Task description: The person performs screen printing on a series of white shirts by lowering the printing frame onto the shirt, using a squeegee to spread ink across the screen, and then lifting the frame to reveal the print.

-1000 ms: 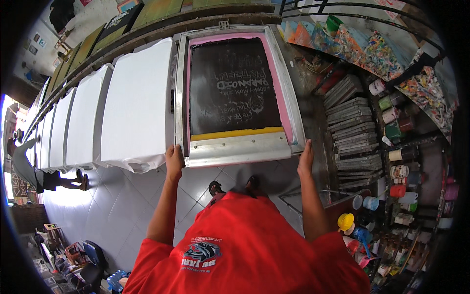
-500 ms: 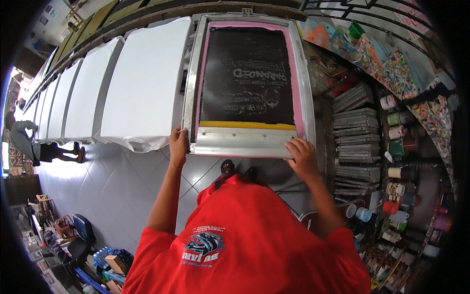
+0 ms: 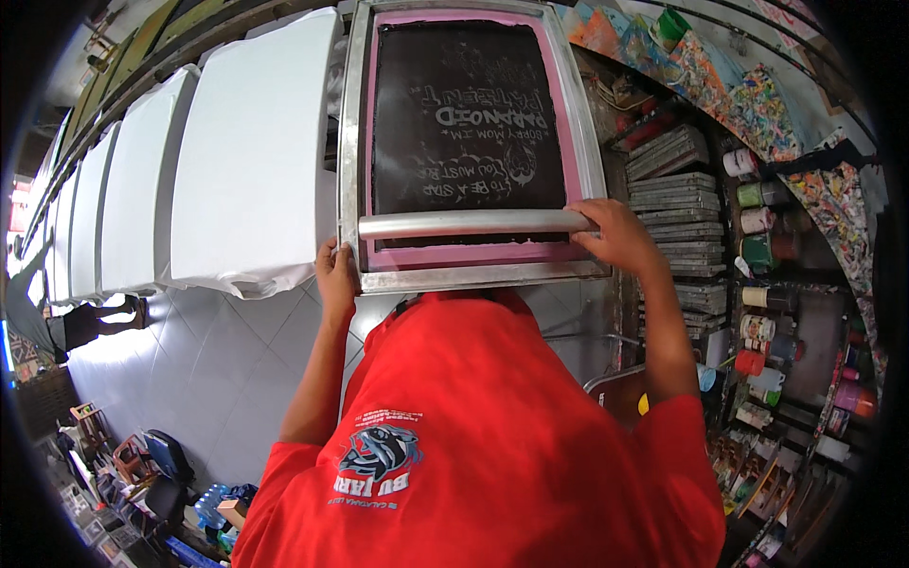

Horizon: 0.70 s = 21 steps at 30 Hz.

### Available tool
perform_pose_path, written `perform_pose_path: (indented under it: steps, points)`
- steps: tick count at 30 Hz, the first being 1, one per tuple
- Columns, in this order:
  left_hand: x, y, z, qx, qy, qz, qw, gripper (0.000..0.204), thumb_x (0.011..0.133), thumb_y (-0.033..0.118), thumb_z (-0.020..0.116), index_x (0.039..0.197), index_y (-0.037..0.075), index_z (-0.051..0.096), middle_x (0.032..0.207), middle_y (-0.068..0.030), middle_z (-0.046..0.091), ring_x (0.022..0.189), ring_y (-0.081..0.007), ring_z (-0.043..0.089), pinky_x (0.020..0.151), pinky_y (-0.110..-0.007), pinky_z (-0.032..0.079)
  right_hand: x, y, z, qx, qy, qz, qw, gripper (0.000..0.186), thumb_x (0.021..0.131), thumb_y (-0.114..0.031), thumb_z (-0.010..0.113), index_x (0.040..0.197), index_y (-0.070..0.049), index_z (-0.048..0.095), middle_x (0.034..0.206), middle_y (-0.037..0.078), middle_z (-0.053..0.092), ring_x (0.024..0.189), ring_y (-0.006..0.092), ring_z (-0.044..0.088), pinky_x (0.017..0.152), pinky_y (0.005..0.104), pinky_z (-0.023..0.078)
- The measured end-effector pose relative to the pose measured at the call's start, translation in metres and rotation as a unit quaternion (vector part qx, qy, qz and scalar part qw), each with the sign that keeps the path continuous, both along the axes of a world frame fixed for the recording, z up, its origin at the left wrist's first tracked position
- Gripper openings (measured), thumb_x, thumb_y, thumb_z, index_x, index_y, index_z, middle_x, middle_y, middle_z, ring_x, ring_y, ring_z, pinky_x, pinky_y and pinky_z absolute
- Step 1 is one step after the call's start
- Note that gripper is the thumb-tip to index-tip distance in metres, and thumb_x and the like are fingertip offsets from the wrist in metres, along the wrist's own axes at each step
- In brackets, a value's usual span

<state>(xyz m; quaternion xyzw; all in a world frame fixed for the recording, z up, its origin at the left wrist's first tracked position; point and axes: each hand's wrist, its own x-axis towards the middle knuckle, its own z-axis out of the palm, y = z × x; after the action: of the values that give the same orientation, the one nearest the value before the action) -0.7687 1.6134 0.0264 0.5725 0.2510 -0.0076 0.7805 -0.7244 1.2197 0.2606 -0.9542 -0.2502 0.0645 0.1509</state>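
Observation:
A screen printing frame (image 3: 354,151) of bare metal lies in front of me, its dark mesh (image 3: 464,104) edged in pink and bearing lettering and small drawings. Across the near part of the mesh runs a long metal squeegee (image 3: 454,223). My right hand (image 3: 615,235) grips the squeegee's right end, fingers curled over it. At the frame's near left corner, my left hand (image 3: 337,275) is closed around the metal rim. The squeegee's blade is hidden beneath its handle.
Left of the frame, several boards covered in white fabric (image 3: 251,151) stand in a row. Stacked metal frames (image 3: 672,222) and shelves of paint tubs (image 3: 757,222) line the right side. A person's legs (image 3: 99,317) show far left, near a dark chair (image 3: 169,459).
The squeegee has moved away from me off the frame's near end and turned, so its yellow blade no longer shows. My right hand moved with it; my left still holds the rim.

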Motion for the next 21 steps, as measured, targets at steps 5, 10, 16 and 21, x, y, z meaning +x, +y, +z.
perform_pose_path:
  steps: [5,10,16,21]
  points:
    - [-0.002,-0.006,0.008,0.021,-0.003,0.012,1.0,0.022,0.096,0.017,0.056,0.114,0.004,0.056,0.071,0.0053,0.049,0.053,-0.0014,0.039,0.044,-0.019,0.028,0.016,0.004,-0.002,-0.054,0.045,-0.011,0.997,0.03,0.069,-0.009,0.069,0.098,-0.006,0.062,0.089,0.014,0.064,0.086,0.0342,0.061,0.077,0.0442,0.048]
    - [-0.005,-0.006,0.007,0.009,0.007,0.014,1.0,0.022,0.097,0.015,0.055,0.115,0.003,0.054,0.07,0.0041,0.05,0.053,-0.002,0.04,0.043,-0.021,0.028,0.005,0.008,-0.019,-0.084,0.003,-0.034,0.996,0.035,0.06,0.003,0.068,0.094,-0.005,0.063,0.092,0.01,0.064,0.09,0.0314,0.061,0.079,0.0405,0.05]
    - [-0.006,-0.007,0.009,0.037,-0.01,-0.001,0.999,0.028,0.097,0.012,0.052,0.121,-0.001,0.05,0.095,-0.0072,0.06,0.081,-0.01,0.055,0.071,-0.024,0.044,-0.018,0.004,-0.039,-0.066,-0.061,-0.057,0.994,0.035,0.06,0.005,0.064,0.094,-0.006,0.065,0.094,0.008,0.065,0.092,0.0303,0.061,0.079,0.0406,0.05]
    - [-0.006,0.0,0.034,0.27,-0.097,0.001,0.958,0.039,0.092,0.013,0.057,0.128,-0.001,0.049,0.11,-0.0133,0.06,0.099,-0.0202,0.056,0.087,-0.032,0.044,-0.022,0.007,-0.033,-0.073,-0.033,-0.076,0.994,0.037,0.062,0.003,0.066,0.097,-0.006,0.064,0.1,0.009,0.063,0.098,0.031,0.06,0.086,0.0424,0.049]
